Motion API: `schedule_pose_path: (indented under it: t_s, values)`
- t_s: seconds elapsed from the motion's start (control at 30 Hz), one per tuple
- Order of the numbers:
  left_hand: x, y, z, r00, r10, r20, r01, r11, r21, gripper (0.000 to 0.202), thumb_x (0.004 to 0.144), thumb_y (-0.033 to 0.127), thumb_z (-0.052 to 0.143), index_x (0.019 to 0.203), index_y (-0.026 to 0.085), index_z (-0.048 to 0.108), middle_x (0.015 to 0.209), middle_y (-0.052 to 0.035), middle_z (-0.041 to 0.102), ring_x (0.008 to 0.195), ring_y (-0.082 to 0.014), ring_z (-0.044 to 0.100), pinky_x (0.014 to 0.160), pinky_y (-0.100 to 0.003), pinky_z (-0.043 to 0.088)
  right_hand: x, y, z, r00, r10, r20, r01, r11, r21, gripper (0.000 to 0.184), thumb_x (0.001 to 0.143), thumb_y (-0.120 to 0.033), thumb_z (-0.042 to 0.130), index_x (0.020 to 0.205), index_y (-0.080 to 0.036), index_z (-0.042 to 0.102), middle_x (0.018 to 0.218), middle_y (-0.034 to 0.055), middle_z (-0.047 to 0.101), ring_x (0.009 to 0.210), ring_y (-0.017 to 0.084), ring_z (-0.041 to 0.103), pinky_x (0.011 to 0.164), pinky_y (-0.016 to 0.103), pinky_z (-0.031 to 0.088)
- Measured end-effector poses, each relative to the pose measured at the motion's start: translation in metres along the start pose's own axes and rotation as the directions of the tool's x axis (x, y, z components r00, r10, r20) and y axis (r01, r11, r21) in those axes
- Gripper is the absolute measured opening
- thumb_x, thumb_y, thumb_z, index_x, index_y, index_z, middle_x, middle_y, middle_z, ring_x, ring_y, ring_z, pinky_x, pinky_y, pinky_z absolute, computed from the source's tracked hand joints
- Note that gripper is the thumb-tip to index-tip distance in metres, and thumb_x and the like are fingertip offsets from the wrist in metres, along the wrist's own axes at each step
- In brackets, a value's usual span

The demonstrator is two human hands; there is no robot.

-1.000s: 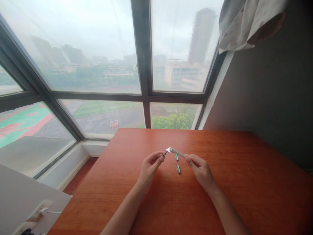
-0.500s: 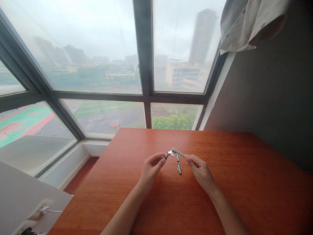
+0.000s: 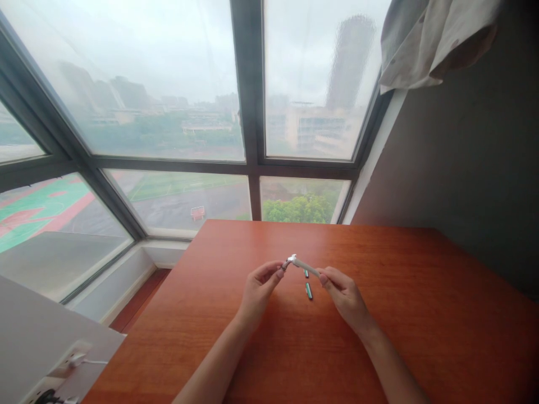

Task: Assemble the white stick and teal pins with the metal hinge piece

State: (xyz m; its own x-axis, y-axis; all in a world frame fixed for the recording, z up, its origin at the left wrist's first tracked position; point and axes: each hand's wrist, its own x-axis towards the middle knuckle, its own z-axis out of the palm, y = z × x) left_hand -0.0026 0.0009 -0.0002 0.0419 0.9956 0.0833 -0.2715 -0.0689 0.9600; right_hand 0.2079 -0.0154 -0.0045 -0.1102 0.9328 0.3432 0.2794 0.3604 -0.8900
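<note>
Below centre, the left hand (image 3: 257, 289) pinches a handle (image 3: 286, 264), the right hand (image 3: 343, 287) grips a rod (image 3: 307, 267). Between them, two green strips (image 3: 309, 290) lie on the table (image 3: 286, 353). Windows (image 3: 168, 67) fill the upper left.

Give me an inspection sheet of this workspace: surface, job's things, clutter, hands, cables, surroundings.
Surface: reddish-brown wood-grained table
Job's things: silver-headed handle and pale rod, tips close together, contact unclear; two small green-and-dark pieces on the table
Clutter: nothing seen
Hands: left hand holds the handle, right hand the rod
Cables: white cable at a wall socket, lower left
Surroundings: window ahead, hanging cloth upper right, dark wall at right
</note>
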Motion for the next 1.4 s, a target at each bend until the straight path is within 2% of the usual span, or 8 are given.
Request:
schedule_pose_path:
  t_s: [0.3,0.6,0.97,1.23,1.4]
  values:
    - [-0.0010,0.0011,0.0006,0.999,0.004,0.054,-0.004,1.000,0.000,0.020,0.071,0.026,0.074,0.089,0.018,0.073,0.087,-0.0047,0.070,0.081,-0.0167,0.059,0.078,-0.027,0.045,0.0008,0.0047,-0.0012,0.999,0.024,-0.025,-0.024,0.999,-0.024,0.033,0.090,-0.043,0.047,0.089,-0.017,0.068,0.074,0.0007,0.058,0.070,0.016,0.054,0.063,0.024,0.041]
    - [-0.0023,0.0005,0.0030,0.999,-0.007,0.045,0.006,1.000,0.005,0.023,0.069,0.028,0.075,0.090,0.017,0.073,0.084,-0.0060,0.070,0.078,-0.0177,0.059,0.075,-0.028,0.045,0.0013,0.0064,-0.0006,0.996,0.039,-0.082,-0.043,0.998,-0.043,0.034,0.090,-0.043,0.046,0.091,-0.017,0.067,0.069,-0.0007,0.050,0.066,0.015,0.049,0.061,0.023,0.038]
    - [-0.0011,0.0008,0.0023,1.000,-0.013,0.026,0.013,1.000,0.007,0.024,0.069,0.029,0.075,0.091,0.017,0.073,0.081,-0.0049,0.070,0.077,-0.0168,0.059,0.075,-0.028,0.045,-0.0014,0.0004,0.0008,0.999,0.053,-0.010,-0.053,0.998,-0.020,0.035,0.090,-0.044,0.046,0.096,-0.017,0.068,0.074,0.0013,0.058,0.069,0.016,0.052,0.062,0.024,0.039]
    - [-0.0013,-0.0027,0.0018,0.998,-0.036,0.043,0.036,0.999,0.000,0.027,0.069,0.031,0.075,0.092,0.017,0.073,0.080,-0.0060,0.069,0.075,-0.0175,0.058,0.073,-0.028,0.044,0.0007,0.0068,-0.0021,0.993,0.059,-0.099,-0.068,0.994,-0.089,0.038,0.089,-0.046,0.047,0.095,-0.016,0.068,0.070,0.0015,0.057,0.067,0.017,0.052,0.061,0.024,0.041]
    - [0.0001,-0.0071,-0.0011,0.994,-0.093,0.056,0.093,0.996,0.002,0.033,0.074,0.037,0.070,0.099,0.016,0.070,0.079,-0.0069,0.068,0.071,-0.0163,0.057,0.068,-0.028,0.044,0.0003,0.0044,-0.0007,0.996,-0.019,-0.087,0.013,0.997,-0.076,0.034,0.089,-0.043,0.048,0.096,-0.018,0.069,0.074,0.0025,0.059,0.070,0.017,0.055,0.064,0.025,0.044]
